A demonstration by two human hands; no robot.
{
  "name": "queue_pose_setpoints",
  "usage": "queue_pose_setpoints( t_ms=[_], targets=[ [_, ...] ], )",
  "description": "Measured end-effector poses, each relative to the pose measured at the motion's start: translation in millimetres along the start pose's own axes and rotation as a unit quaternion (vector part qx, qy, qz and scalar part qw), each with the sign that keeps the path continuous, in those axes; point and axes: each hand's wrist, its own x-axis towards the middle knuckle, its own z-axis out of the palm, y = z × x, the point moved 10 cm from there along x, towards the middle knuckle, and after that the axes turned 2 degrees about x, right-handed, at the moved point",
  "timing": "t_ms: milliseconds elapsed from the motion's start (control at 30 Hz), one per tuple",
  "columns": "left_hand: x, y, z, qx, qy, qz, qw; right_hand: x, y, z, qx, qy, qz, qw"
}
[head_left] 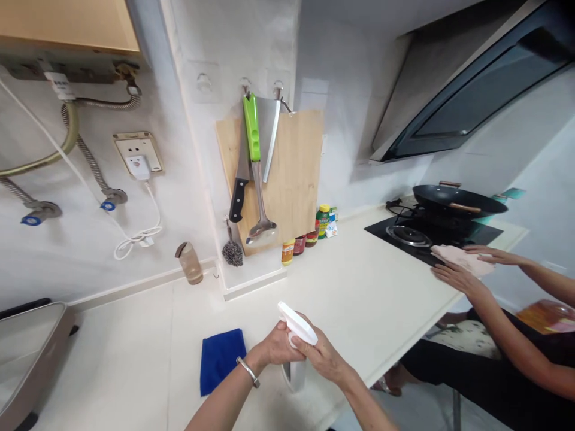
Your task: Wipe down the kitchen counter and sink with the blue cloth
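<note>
A white spray bottle [296, 326] stands upright over the pale counter, in front of me. My left hand [275, 347], with a silver bracelet at the wrist, is closed round its neck from the left. My right hand [324, 356] wraps the spray head from the right, its thumb across the near side. The lower part of the bottle shows beneath my hands. A folded blue cloth [221, 359] lies on the counter [354, 287] just left of my left hand, untouched.
At the right, another person's hands press a pale pink cloth [465, 258] beside the black cooktop [381, 233], which holds a wok [458, 200]. Jars [322, 221] stand by the hanging cutting board [296, 173]. A bottle [191, 263] and a metal-rimmed appliance [49, 347] are at the left.
</note>
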Motion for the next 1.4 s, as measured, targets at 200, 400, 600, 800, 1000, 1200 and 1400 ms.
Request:
queue_pose_setpoints(
  t_ms=[200, 400, 600, 800, 1000, 1200, 1400],
  targets=[
    [-4, 16, 5.1, -0.070, -0.017, 0.008, 0.997, -16, 10, -9, -0.022, 0.124, -0.029, 0.992],
    [-3, 22, 3.3, -0.199, 0.027, -0.013, 0.979, -20, 20, -11, -0.035, 0.213, -0.044, 0.975],
    [-9, 10, 5.5, -0.163, 0.086, -0.048, 0.982, -27, 28, -10, -0.020, 0.200, -0.028, 0.979],
    [-19, 20, -3.5, -0.045, 0.106, -0.074, 0.991, -72, 55, -19, 0.027, 0.194, -0.027, 0.980],
    [-31, 22, -19.7, -0.015, 0.221, -0.142, 0.965, -78, 81, -6, -0.116, 0.245, 0.015, 0.963],
    [-25, 28, -13.2, -0.149, 0.290, -0.192, 0.926, -58, 83, -5, -0.137, 0.321, -0.002, 0.937],
    [-14, 30, -11.8, -0.180, 0.289, -0.183, 0.922, -61, 94, -9, -0.154, 0.392, 0.030, 0.906]
  ],
)
